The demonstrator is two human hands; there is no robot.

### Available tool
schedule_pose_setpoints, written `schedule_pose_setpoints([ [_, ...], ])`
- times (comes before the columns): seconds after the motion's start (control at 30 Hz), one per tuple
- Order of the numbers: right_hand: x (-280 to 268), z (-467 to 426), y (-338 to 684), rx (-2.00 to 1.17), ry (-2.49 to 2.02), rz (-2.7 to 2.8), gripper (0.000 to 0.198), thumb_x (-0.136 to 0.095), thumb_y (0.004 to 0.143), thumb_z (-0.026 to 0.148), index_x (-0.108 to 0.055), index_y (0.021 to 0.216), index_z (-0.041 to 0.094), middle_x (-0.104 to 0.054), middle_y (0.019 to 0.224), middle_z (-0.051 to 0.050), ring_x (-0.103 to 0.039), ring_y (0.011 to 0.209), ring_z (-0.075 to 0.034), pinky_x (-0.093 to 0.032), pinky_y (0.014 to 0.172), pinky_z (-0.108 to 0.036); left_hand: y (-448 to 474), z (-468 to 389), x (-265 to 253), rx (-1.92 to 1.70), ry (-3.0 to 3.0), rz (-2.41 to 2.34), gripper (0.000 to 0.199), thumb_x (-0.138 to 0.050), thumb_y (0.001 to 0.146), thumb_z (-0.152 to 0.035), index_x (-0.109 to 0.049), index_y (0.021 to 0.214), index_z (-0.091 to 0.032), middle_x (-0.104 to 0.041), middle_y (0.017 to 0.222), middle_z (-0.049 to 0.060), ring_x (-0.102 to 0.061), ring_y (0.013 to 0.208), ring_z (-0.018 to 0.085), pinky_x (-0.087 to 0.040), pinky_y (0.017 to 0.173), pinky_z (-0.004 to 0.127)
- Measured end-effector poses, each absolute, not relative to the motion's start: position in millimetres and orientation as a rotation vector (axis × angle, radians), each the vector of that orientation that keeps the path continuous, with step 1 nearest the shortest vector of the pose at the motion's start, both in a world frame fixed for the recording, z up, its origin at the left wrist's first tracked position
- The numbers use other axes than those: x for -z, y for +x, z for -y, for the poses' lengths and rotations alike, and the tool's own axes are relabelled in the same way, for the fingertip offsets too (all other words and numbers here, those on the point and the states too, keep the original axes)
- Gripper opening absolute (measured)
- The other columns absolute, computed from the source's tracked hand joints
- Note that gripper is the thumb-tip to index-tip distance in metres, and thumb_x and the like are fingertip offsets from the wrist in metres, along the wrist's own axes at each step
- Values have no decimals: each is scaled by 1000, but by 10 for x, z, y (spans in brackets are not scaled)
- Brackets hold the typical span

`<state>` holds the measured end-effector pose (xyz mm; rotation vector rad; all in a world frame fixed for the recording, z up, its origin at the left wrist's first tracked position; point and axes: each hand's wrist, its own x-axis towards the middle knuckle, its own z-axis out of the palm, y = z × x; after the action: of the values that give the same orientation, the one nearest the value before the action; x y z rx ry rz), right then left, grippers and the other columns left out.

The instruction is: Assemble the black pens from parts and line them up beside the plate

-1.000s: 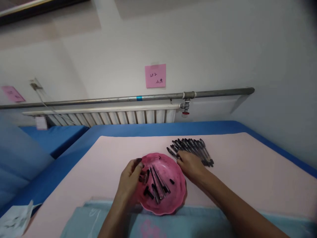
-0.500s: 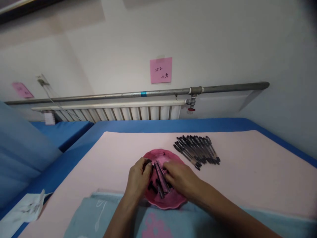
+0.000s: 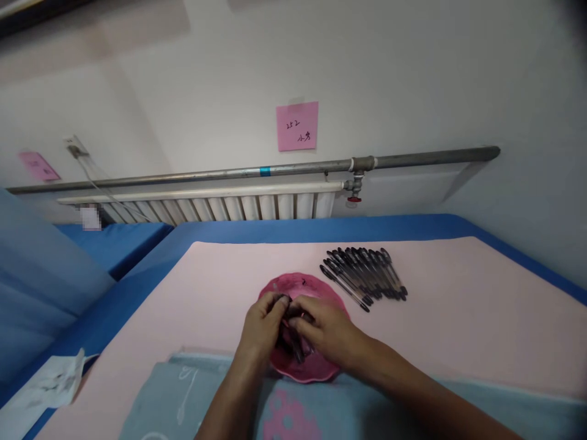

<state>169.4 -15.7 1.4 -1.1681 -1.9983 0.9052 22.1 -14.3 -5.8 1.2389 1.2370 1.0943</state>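
Over a pink scallop-edged bowl (image 3: 316, 285), my left hand (image 3: 260, 325) pinches a small black pen part (image 3: 288, 300) between thumb and fingers. My right hand (image 3: 329, 327) is closed in a pinch, its fingertips meeting those of the left. What the right fingers hold is mostly covered by them. Below the hands, dark pen pieces (image 3: 297, 349) lie in the bowl, partly hidden. To the right of the bowl, several black-capped pens (image 3: 367, 275) lie side by side in a slanted row.
The bowl stands on a pale pink sheet (image 3: 220, 287) over a blue bed surface (image 3: 293, 231). A light blue patterned cloth (image 3: 206, 397) lies along the near side. A radiator (image 3: 247, 208) and a pipe (image 3: 413, 160) run along the wall. White paper (image 3: 50, 388) lies at left.
My right hand has moved left, so both hands' fingertips now meet above the bowl. The loose pen pieces are more covered. The row of pens has not changed.
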Motion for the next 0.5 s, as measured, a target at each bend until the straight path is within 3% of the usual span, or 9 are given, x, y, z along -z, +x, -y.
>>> schedule_pose_setpoints([
  [0.2,139,122,1762,-583,-1370,2203,14,-47,73,10,-56,68,20,-61,73,-3,-53,66,-16,-36,59,-27,121,104,12,-1196,1107,-1260,29,-57,74,-45,-54,68,-17,-48,56,-5,-43,50,9,-35,48,21],
  [0.5,241,137,1735,-650,-1424,2077,13,-55,67,10,-61,72,20,-66,71,-5,-57,64,-18,-35,56,-27,106,110,24,-1104,1360,-1369,30,-45,82,-45,-54,68,-19,-52,60,-3,-48,57,13,-36,55,23],
])
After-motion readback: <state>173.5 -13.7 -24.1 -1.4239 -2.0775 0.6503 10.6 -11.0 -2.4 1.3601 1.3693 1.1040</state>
